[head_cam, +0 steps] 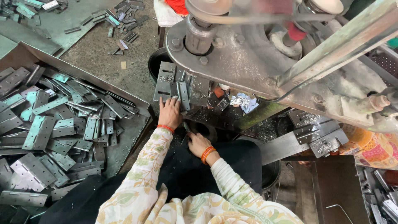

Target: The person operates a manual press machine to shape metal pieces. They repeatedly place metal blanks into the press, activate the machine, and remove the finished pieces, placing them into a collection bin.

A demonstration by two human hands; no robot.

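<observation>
A grey metal tray (137,103) at left holds a heap of flat metal hinges (49,128); more hinges (120,25) lie scattered on the far concrete floor (124,62).
</observation>
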